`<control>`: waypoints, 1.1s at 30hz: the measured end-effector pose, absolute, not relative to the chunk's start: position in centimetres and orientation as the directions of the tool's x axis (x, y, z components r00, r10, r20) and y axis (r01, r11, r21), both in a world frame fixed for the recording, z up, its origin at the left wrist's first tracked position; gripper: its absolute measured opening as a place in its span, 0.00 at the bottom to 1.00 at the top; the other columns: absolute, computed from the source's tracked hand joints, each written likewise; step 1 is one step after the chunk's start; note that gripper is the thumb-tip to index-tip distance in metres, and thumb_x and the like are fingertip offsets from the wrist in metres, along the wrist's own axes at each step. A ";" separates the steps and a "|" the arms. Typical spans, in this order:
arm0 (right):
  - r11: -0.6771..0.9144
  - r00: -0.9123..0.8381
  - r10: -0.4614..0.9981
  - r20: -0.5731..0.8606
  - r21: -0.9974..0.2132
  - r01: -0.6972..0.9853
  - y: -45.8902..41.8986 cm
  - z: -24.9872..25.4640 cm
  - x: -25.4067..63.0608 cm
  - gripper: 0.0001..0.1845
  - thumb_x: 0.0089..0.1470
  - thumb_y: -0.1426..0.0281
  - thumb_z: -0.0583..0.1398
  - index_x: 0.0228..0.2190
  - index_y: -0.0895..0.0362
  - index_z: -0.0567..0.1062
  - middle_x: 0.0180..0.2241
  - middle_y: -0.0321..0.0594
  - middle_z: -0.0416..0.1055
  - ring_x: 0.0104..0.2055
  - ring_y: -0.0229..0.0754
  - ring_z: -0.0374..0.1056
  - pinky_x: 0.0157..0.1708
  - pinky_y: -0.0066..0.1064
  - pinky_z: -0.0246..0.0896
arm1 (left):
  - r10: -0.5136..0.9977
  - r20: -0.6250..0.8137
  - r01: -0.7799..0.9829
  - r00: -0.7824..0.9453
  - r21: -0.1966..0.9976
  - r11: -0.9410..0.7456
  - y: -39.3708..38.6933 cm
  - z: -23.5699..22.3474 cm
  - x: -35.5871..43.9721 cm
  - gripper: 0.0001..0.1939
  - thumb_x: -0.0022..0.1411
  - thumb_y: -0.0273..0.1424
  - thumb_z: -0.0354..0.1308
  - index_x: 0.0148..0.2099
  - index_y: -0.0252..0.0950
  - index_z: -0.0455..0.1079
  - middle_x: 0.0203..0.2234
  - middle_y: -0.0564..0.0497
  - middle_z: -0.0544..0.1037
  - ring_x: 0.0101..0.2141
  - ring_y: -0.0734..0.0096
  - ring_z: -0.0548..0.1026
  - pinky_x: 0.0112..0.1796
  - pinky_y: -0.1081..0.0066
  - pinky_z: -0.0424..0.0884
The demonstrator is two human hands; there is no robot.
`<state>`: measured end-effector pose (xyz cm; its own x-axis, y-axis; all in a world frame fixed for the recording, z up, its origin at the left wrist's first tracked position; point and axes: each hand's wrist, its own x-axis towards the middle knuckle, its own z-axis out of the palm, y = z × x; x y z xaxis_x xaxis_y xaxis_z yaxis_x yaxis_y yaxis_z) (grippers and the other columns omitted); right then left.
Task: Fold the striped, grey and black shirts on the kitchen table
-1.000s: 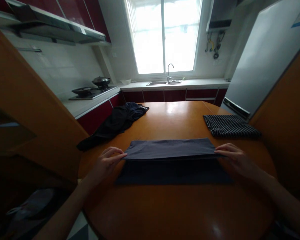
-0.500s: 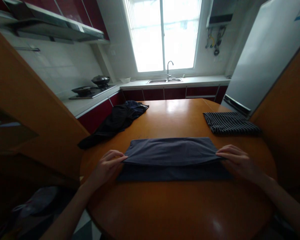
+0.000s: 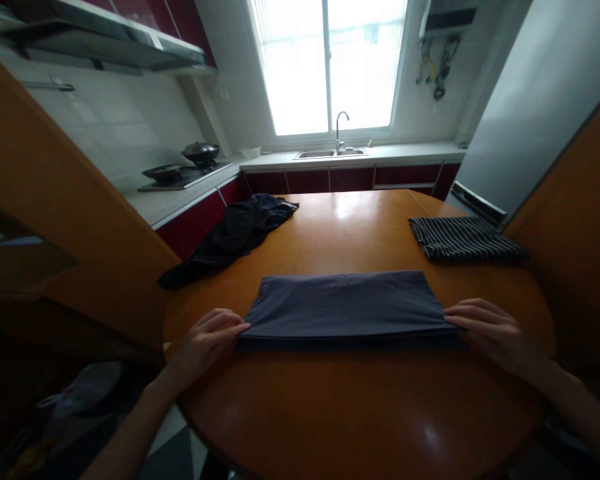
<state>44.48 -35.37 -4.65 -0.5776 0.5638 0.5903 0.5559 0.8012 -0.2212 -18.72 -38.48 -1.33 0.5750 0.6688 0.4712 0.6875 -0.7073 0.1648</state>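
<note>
on glossy table (image 3: 350, 417): matte grey cloth (image 3: 345, 303) (oblong), hands (image 3: 207, 340) (image 3: 497, 337) pinching corners

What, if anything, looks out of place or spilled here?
Only the dark clothing stands out: crumpled along the left edge of the table, while the striped cloth opposite is folded flat. The grey cloth pinched by the left hand and right hand looks fairly smooth. No spill or damage shows.

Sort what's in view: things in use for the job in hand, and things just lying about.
In use:
gray cloth, pinched near its ends by the left hand and right hand
table, under the cloth

Lying about, it seems:
dark clothes, heaped
striped cloth, folded
pans, on the stove
</note>
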 end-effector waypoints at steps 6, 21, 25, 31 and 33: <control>0.785 -0.578 0.578 0.576 -0.202 0.585 -36.0 -4.6 44.9 0.20 0.64 0.72 0.56 0.54 0.45 0.76 0.51 0.40 0.77 0.52 0.47 0.71 0.50 0.42 0.71 | 0.643 0.508 0.680 0.572 0.145 -0.719 -39.0 -1.2 -18.5 0.18 0.72 0.27 0.52 0.58 0.47 0.74 0.44 0.48 0.77 0.45 0.65 0.74 0.45 0.66 0.74; 0.762 -0.608 0.571 0.551 -0.082 0.642 -37.2 -5.5 45.3 0.23 0.65 0.72 0.55 0.58 0.43 0.72 0.53 0.37 0.76 0.53 0.47 0.71 0.51 0.42 0.69 | 0.651 0.525 0.648 0.548 0.225 -0.728 -39.6 -2.0 -18.5 0.15 0.72 0.28 0.53 0.53 0.45 0.77 0.41 0.47 0.77 0.44 0.65 0.74 0.43 0.67 0.74; 0.761 -0.612 0.580 0.538 -0.089 0.643 -37.5 -5.5 45.2 0.25 0.64 0.73 0.55 0.60 0.42 0.70 0.55 0.36 0.75 0.53 0.48 0.71 0.51 0.43 0.70 | 0.665 0.505 0.651 0.550 0.240 -0.720 -39.9 -2.1 -18.6 0.15 0.72 0.29 0.52 0.55 0.47 0.76 0.42 0.48 0.77 0.45 0.65 0.74 0.44 0.66 0.74; 0.767 -0.639 0.580 0.506 -0.075 0.637 -37.4 -5.9 45.5 0.26 0.64 0.73 0.55 0.60 0.41 0.70 0.56 0.36 0.74 0.55 0.48 0.70 0.52 0.44 0.69 | 0.658 0.473 0.647 0.586 0.217 -0.731 -39.9 -2.2 -18.6 0.18 0.72 0.27 0.52 0.58 0.49 0.74 0.44 0.48 0.77 0.47 0.64 0.73 0.46 0.65 0.73; 0.764 -0.641 0.588 0.493 -0.079 0.640 -37.3 -6.0 45.5 0.25 0.65 0.73 0.55 0.60 0.41 0.70 0.57 0.36 0.73 0.55 0.48 0.69 0.52 0.44 0.70 | 0.657 0.463 0.652 0.595 0.200 -0.731 -40.0 -2.2 -18.6 0.18 0.72 0.26 0.53 0.58 0.50 0.74 0.44 0.48 0.76 0.47 0.65 0.73 0.47 0.65 0.73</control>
